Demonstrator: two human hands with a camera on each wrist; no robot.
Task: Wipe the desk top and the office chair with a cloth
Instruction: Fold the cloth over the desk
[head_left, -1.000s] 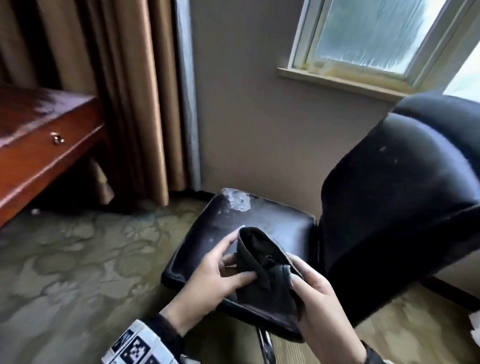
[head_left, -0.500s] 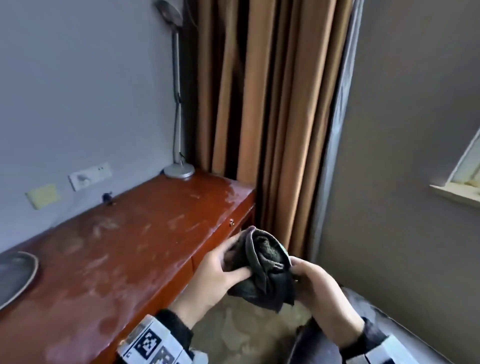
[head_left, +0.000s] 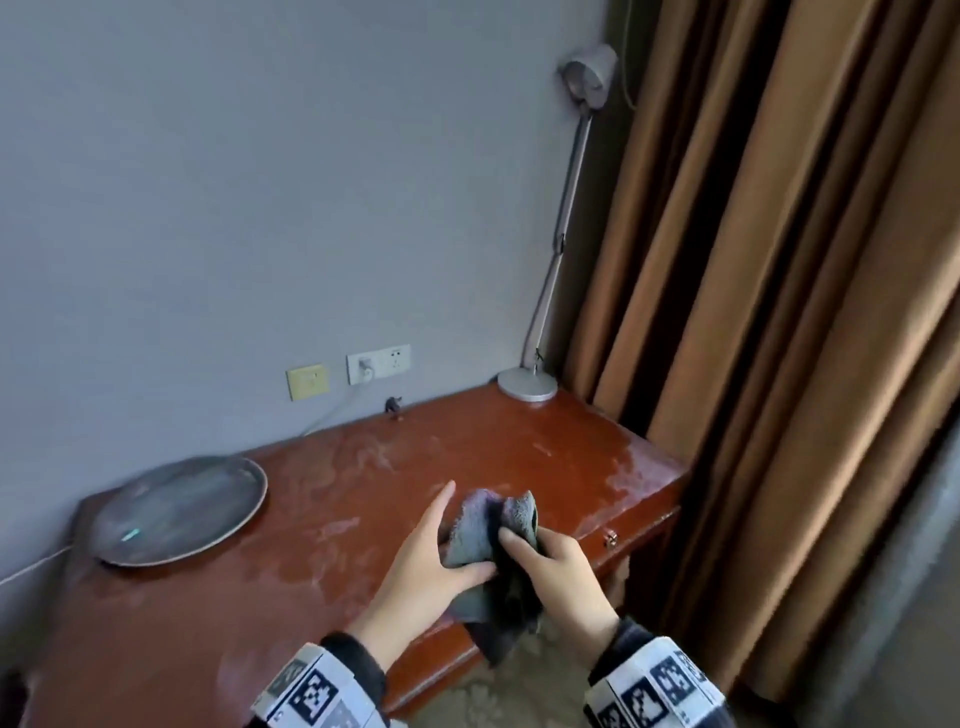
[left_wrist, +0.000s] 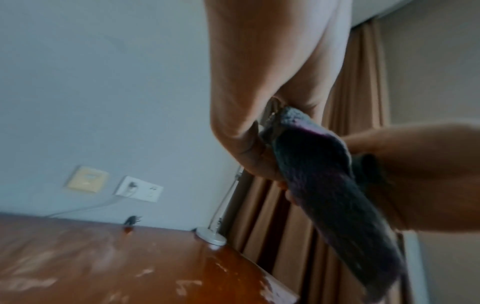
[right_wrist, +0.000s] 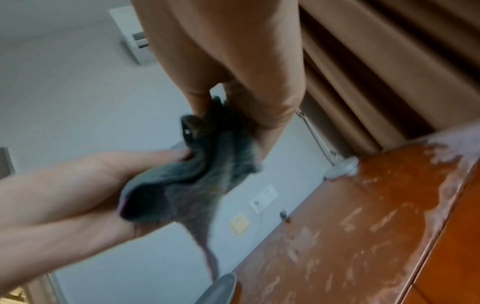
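Holding bunched cloth (head_left: 491, 540), both hands' fingers partly hidden, wrist views blurred

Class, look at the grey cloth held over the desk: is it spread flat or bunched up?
Bunched up. The cloth is gathered in folds between the left hand and right hand, one end hanging down.

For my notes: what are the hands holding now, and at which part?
Both hold the cloth. The left hand supports its left side, thumb on front; the right hand pinches its bunched right edge.
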